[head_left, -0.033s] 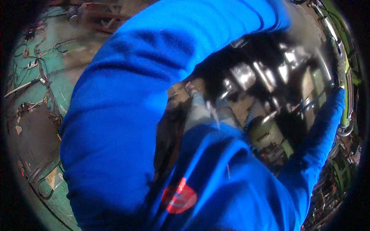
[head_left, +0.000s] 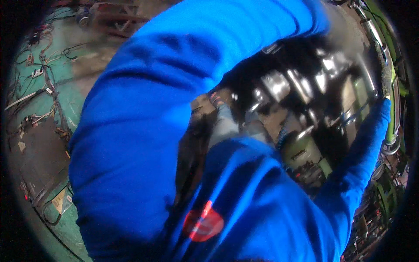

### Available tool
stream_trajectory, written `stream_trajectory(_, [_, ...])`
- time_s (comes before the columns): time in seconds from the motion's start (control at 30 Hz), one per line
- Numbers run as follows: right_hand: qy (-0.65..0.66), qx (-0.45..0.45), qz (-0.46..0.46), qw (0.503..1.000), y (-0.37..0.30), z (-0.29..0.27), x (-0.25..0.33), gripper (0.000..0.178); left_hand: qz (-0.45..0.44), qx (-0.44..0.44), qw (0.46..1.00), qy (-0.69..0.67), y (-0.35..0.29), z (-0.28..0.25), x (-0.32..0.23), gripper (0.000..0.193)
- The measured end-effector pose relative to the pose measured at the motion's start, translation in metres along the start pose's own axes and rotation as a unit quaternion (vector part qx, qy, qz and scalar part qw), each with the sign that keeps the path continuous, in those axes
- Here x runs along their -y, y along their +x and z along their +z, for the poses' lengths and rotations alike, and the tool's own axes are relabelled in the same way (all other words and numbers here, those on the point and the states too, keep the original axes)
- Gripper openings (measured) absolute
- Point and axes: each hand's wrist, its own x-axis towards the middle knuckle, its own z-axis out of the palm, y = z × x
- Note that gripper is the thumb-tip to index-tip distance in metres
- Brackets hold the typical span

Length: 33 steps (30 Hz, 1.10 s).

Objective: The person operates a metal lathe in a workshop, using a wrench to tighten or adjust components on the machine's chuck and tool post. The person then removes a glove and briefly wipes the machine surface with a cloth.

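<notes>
My left arm, in a blue sleeve [head_left: 144,113], arches across the view to the upper right. Past its cuff a grey-brown blur [head_left: 346,32] is probably my left hand; its fingers are smeared. My right arm, in the same blue sleeve [head_left: 362,153], reaches up along the right side to a long green frame with a shiny metal bar [head_left: 373,32]. Just beyond that cuff, a narrow grey knit-like patch [head_left: 386,78] lies against the green frame. It may be my gloved right hand, but no fingers can be made out.
Below the arms are dark machinery with shiny metal parts [head_left: 276,85] and a pale green block [head_left: 301,153]. To the left, cables [head_left: 49,87] and a dark flat panel [head_left: 39,157] lie on the green floor [head_left: 65,109]. Reddish metal framing [head_left: 120,24] stands at the far left.
</notes>
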Motion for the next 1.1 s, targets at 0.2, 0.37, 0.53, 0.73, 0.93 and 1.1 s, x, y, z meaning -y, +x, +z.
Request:
stream_trajectory(0.2, [-0.023,-0.013,-0.071,0.997,0.021,0.007,0.012,0.05,-0.016,-0.057,0.998,-0.002,-0.048,-0.026,-0.009,0.042])
stream_trajectory(0.37, [-0.341,-0.076,-0.35,0.869,0.053,-0.008,-0.022,0.055,-0.078,-0.077,0.994,0.016,-0.05,-0.055,-0.051,0.049])
stream_trajectory(0.53, [0.066,0.02,-0.003,0.998,0.037,-0.002,0.086,0.055,-0.103,-0.167,0.981,0.009,-0.059,-0.045,-0.053,0.042])
stream_trajectory(0.73, [-0.131,0.035,0.003,0.991,0.081,0.01,0.047,0.066,-0.063,-0.206,0.976,0.029,-0.042,-0.045,-0.056,0.041])
stream_trajectory(0.93, [-0.122,0.066,0.092,0.986,0.089,0.01,0.077,0.065,-0.129,-0.092,0.986,0.044,-0.048,-0.042,-0.052,0.041])
stream_trajectory(1.1, [-0.096,0.051,0.089,0.99,0.086,0.009,0.074,0.058,-0.117,-0.083,0.989,0.037,-0.047,-0.045,-0.052,0.046])
